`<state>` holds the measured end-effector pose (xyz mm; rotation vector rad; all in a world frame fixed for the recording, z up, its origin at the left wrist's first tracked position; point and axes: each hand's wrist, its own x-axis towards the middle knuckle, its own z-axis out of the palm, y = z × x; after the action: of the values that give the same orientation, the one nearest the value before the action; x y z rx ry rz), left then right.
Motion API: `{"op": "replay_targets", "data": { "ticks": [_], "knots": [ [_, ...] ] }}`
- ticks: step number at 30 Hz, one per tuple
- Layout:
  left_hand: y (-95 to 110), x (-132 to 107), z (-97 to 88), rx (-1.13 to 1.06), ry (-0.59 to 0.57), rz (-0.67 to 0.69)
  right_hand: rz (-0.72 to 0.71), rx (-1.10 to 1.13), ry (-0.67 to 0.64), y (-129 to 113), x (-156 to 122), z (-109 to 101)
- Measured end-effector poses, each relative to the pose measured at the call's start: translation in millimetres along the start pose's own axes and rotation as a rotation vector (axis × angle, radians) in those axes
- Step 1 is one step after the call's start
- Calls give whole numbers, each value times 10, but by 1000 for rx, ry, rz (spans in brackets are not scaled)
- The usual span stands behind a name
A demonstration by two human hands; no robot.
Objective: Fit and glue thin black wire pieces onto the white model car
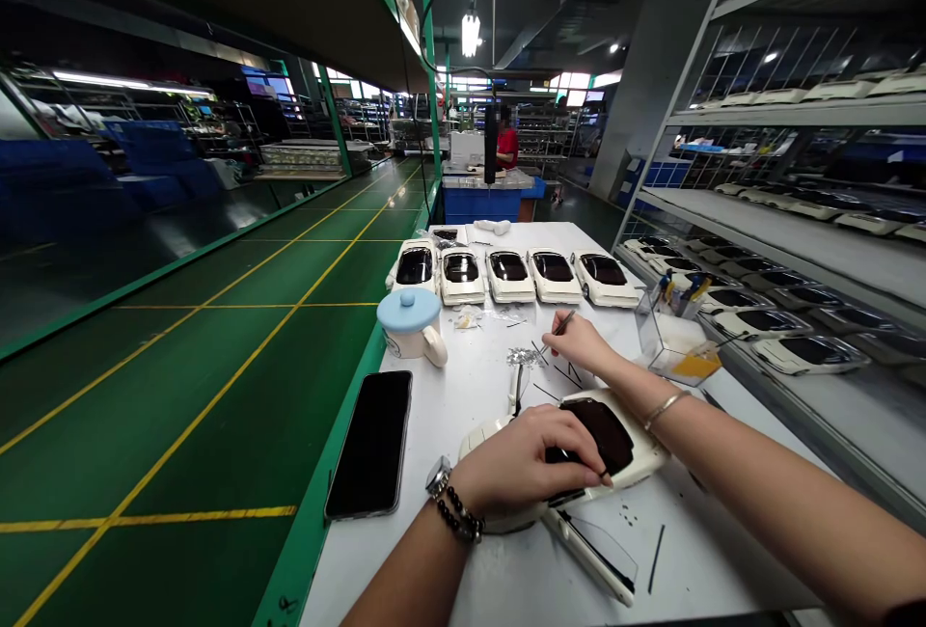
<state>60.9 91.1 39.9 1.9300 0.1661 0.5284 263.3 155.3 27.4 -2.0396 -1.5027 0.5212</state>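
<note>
Pinching the tweezers [565, 321], the fingers of my right hand [575, 341] are past the car's [646, 446] far side, near the silver bits [526, 357] on the worktop [438, 420]. I have the car directly beneath my left hand [531, 461], its fingertips close together by the dark glass [608, 432]; I cannot tell from here whether they pinch anything.

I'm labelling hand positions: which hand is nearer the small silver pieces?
Right. The right hand is just right of the silver pieces; the left hand is farther, over the nearest model car.
</note>
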Motion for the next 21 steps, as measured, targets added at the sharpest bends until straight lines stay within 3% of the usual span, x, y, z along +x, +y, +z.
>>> {"op": "replay_targets", "data": {
  "ticks": [9, 21],
  "knots": [
    [9, 4, -6, 15, -9, 15, -7, -119, 11, -135, 11, 23],
    [3, 4, -5, 25, 2, 36, 10, -177, 29, -146, 57, 57]
  ]
}}
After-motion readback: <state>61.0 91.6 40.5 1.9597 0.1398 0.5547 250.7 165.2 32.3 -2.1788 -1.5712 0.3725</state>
